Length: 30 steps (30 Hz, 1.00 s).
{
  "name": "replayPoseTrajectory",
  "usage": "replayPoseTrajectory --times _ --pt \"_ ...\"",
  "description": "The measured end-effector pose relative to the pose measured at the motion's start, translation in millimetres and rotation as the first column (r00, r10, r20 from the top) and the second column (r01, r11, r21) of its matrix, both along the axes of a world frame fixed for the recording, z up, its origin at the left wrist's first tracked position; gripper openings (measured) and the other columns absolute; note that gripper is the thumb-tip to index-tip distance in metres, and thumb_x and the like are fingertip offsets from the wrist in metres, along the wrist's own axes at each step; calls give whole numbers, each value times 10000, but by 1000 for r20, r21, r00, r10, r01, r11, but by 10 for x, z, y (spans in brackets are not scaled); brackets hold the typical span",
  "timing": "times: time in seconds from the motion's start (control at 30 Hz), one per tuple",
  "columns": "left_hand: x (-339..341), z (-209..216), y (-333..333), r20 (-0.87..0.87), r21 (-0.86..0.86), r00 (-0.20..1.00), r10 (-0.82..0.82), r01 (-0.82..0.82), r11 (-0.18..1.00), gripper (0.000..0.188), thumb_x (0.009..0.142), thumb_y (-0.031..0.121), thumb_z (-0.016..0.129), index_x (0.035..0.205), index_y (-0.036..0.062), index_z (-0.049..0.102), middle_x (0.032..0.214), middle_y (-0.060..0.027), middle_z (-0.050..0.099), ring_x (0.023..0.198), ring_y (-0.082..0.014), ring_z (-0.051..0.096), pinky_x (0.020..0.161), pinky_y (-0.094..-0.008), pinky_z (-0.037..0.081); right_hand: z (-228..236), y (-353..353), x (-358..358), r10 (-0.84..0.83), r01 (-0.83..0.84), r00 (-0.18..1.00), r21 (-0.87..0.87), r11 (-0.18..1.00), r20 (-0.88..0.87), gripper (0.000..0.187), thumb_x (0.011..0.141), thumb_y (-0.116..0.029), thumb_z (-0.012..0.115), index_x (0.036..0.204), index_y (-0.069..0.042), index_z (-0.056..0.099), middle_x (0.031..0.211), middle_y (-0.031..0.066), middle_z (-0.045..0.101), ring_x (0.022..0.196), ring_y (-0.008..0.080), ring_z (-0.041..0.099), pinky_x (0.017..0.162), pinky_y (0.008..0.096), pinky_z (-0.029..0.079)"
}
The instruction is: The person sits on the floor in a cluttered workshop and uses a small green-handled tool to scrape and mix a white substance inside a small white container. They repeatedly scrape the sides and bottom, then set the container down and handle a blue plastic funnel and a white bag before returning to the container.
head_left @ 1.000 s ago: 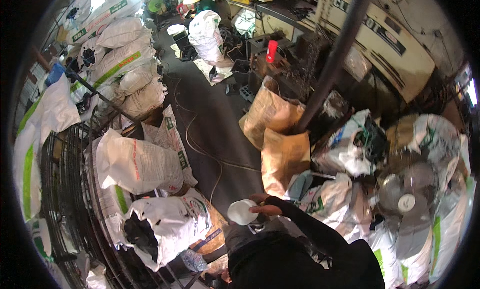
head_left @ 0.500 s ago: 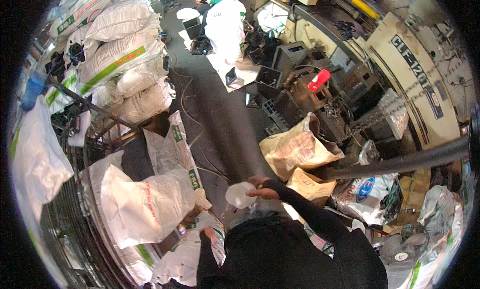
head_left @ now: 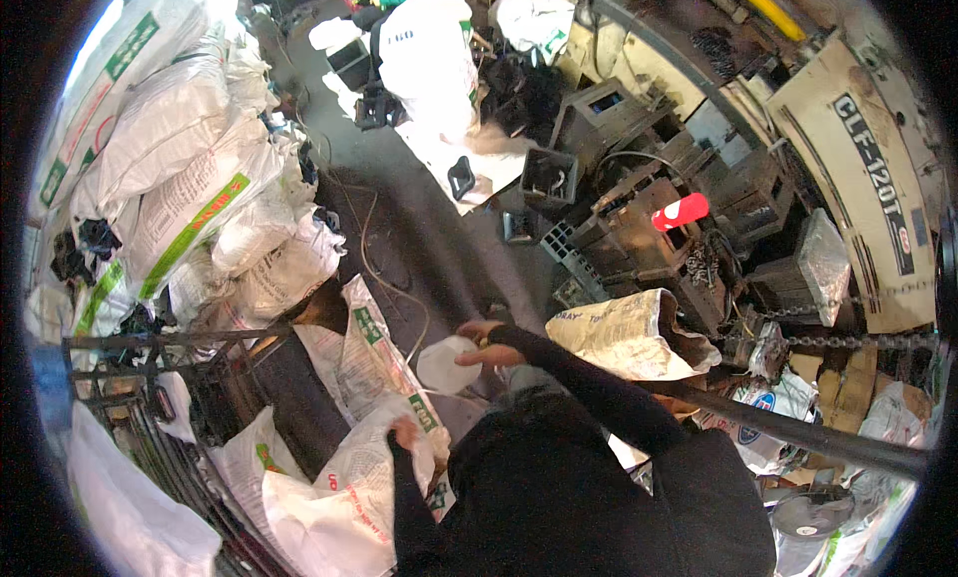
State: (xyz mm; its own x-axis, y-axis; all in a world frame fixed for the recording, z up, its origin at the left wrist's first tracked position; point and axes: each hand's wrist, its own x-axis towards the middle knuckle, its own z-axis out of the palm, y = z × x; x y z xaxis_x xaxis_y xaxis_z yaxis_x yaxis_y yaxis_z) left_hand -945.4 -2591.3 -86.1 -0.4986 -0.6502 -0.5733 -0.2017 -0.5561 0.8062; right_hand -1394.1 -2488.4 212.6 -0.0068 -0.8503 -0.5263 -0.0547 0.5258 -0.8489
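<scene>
My right hand (head_left: pixel 491 347) is closed around a round, whitish, translucent plastic container (head_left: pixel 447 365), held in front of my body above the dark floor. The thumb and fingers wrap its right side; its exact kind and contents do not show. Lower and to the left, my left hand (head_left: pixel 404 433) is beside the upper right edge of a large white woven sack (head_left: pixel 339 497) with red print. Blur hides whether its fingers grip the sack. Just beyond it stands a narrow white sack with a green strip (head_left: pixel 377 342).
Filled white sacks (head_left: pixel 200 168) are piled at the far left, behind a dark metal rack (head_left: pixel 130 377). An open brown paper sack (head_left: pixel 624 337) and a dark bar (head_left: pixel 798 432) lie to the right, near dark metal blocks (head_left: pixel 639 208). A cable (head_left: pixel 364 248) crosses the floor.
The view has shifted, and the floor sacks sit lower in it. My left hand has come up to the red-printed sack's edge. My right hand still holds the container.
</scene>
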Motion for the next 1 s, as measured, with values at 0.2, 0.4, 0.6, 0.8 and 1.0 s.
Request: replayPoseTrajectory --times 0.2,0.4,0.6,0.8,1.0 --pt "-206 514 820 268 345 961 73 -167 924 352 944 394 494 934 66 623 821 -77 594 727 -243 564 651 -396 469 -152 -978 -876 91 -114 990 -222 968 -112 725 807 -490 685 1327 -29 481 1235 175 576 1092 255 578 926 364 468" --pt "-731 548 415 375 218 895 240 -336 916 353 917 407 531 943 72 638 840 -84 613 740 -232 574 661 -394 469 -177 -2079 -977 162 -164 933 -22 986 320 556 861 -314 679 1287 -20 475 949 66 610 640 97 543 531 262 426" --pt "-1258 238 -884 332 109 861 386 -441 891 360 890 421 568 951 77 654 859 -91 633 754 -221 585 671 -391 468 -247 -3430 -659 407 -415 896 8 910 180 454 869 -265 673 1231 -33 524 707 26 587 452 89 454 427 255 365" --pt "-1507 44 -2156 241 -46 836 493 -497 866 371 864 435 604 960 83 670 878 -98 652 768 -210 595 682 -388 467 210 -4497 17 544 -542 838 -38 839 48 503 844 -286 695 1229 -13 522 746 11 570 549 68 484 459 247 365" --pt "-1178 235 -3138 245 -195 721 648 -618 762 384 842 447 635 967 88 683 894 -104 668 780 -201 604 690 -386 467 115 -5232 419 684 -684 729 -26 729 -8 624 811 -371 706 1284 -25 493 815 47 599 610 111 535 516 283 430"
